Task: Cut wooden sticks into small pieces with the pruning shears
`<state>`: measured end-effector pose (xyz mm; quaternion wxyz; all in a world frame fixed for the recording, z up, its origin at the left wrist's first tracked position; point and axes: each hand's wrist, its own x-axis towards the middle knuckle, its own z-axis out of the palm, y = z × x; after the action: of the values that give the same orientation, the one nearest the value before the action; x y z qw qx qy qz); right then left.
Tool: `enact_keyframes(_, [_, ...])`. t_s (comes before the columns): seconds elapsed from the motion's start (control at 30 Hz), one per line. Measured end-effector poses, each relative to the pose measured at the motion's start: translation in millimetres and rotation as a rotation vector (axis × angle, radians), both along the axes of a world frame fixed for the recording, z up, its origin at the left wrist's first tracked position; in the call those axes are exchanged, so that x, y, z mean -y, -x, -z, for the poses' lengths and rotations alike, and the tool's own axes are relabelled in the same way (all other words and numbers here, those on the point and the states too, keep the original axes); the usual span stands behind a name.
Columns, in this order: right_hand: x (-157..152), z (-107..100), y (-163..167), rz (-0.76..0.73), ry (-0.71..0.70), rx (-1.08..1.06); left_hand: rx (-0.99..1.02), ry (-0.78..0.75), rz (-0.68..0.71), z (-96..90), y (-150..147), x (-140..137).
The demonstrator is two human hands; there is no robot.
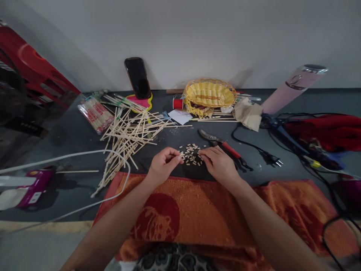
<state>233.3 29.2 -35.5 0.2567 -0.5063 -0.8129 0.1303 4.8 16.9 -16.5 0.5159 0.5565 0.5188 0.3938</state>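
Small cut pieces of wooden stick [191,153] lie scattered on the dark tabletop between my two hands. My left hand [166,162] is at the left side of the pieces, thumb and forefinger pinched together; a pale stick piece [182,154] shows at the fingertips. On the right side, my right hand [221,165] has its fingers closed together, their tips down at the edge of the pieces. Whatever those fingers hold is hidden or too small to make out. Pruning shears [229,148] with red handles lie just behind my right hand.
Long thin sticks [126,131] lie heaped at left, beside a plastic-wrapped pack [96,114]. A phone [138,77], red thread spool [178,103], yellow basket [211,94] and pink flask [295,88] stand at the back. A plug [272,159] lies right; an orange towel [203,210] covers the front.
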Motion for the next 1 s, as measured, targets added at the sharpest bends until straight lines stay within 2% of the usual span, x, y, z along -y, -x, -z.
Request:
enact_keyframes(0.13, [-11, -7, 0, 0.051, -0.009, 0.022, 0.072, 0.007, -0.09, 5.2, 2, -4])
enact_keyframes(0.27, [-27, -16, 8, 0.058, 0.078, 0.17, 0.119, 0.006, -0.131, 8.3, 4, -8])
enact_keyframes(0.57, [-40, -16, 17, 0.077, 0.12, 0.28, 0.25, -0.016, -0.217, 8.6, 10, -13])
enact_keyframes(0.7, [-41, -20, 19, 0.097, 0.142, 0.294, 0.362, 0.052, -0.199, -2.2, 8, -5])
enact_keyframes(0.8, [-43, -21, 21, 0.101, 0.158, 0.291, 0.494, 0.162, -0.167, -7.7, 6, 2])
enact_keyframes(0.9, [-44, -20, 21, 0.09, 0.168, 0.278, 0.608, 0.256, -0.159, -7.6, 4, 2])
enact_keyframes(1.0, [-44, -21, 21, 0.073, 0.165, 0.254, 0.651, 0.287, -0.152, -4.2, 3, -3])
